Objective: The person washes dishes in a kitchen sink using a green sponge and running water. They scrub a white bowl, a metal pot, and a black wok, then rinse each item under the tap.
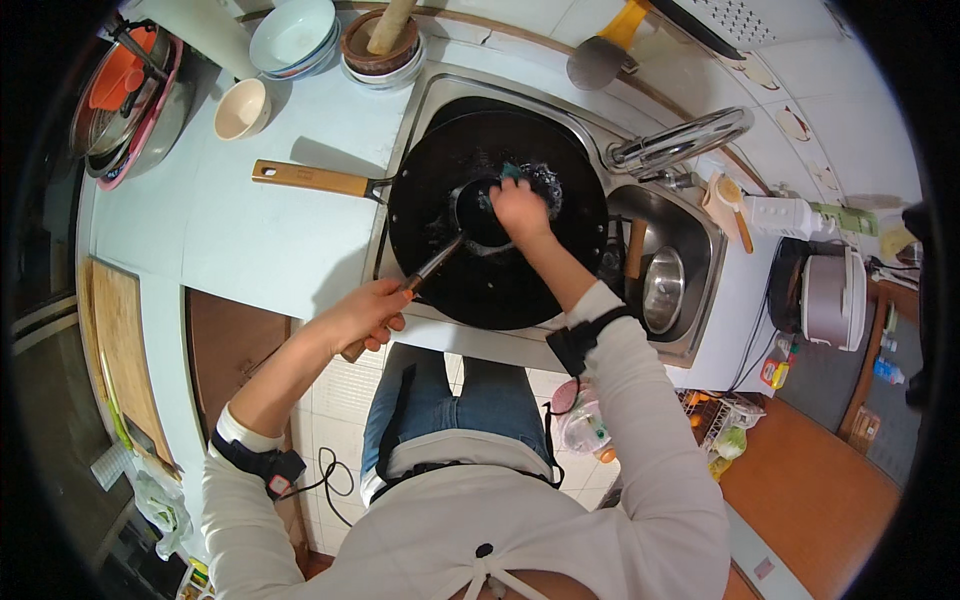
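A large black wok point(450, 285) sits over the stainless steel sink point(427, 94), its wooden handle point(311, 177) reaching left over the counter. Inside it lies the dark round bowl of a ladle point(474, 206), with white suds around it. My left hand point(367, 319) is closed around the ladle's brown handle, near the wok's front edge. Over the ladle bowl, my right hand point(520, 210) grips a green scouring pad point(511, 171). Part of the pad and of the bowl is hidden by that hand. Foam point(551, 187) clings to the wok just right of my fingers.
A chrome faucet point(679, 142) arches behind the wok. The right basin holds a steel bowl point(664, 289) and a wooden-handled utensil point(636, 247). Stacked bowls point(292, 41), a cream bowl point(242, 109) and a mortar point(367, 56) stand at the back left. A rice cooker point(829, 298) is far right.
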Motion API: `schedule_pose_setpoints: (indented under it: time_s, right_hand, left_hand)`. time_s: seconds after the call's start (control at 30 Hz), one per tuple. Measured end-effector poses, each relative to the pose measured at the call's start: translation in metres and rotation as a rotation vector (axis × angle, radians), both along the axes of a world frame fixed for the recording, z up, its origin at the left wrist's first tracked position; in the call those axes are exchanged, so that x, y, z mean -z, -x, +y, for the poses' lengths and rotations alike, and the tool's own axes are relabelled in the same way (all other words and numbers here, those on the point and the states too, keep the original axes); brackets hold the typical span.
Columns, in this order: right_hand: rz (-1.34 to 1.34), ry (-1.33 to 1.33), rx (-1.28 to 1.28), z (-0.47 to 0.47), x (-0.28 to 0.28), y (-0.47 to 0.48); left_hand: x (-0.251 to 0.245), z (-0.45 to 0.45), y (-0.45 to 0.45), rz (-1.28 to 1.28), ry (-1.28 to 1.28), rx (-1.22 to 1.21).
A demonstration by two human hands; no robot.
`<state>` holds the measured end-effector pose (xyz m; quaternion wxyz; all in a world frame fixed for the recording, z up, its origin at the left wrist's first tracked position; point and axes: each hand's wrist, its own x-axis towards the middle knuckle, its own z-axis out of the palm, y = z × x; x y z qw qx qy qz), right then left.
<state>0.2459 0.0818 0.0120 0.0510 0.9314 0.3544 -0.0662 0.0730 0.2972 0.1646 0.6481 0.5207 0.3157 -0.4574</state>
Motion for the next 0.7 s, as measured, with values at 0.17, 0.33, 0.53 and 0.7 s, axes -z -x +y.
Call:
schedule_pose_setpoints:
  time_s: [0.17, 0.33, 0.53, 0.7]
  right_hand:
    - [0.248, -0.099, 0.291, -0.005, 0.018, 0.026]
    - [0.778, -0.583, 0.428, -0.002, 0.025, 0.013]
    - [0.235, -0.131, 0.248, -0.008, 0.016, 0.007]
    - [0.344, -0.659, 0.242, 0.012, 0.017, 0.003]
  left_hand:
    - [0.003, -0.009, 0.001, -0.080, -0.038, 0.055]
    - [0.001, -0.014, -0.001, -0.098, -0.115, 0.087]
    - [-0.001, -0.010, -0.005, -0.077, -0.076, 0.060]
    - [-0.003, -0.012, -0.008, -0.104, -0.038, 0.117]
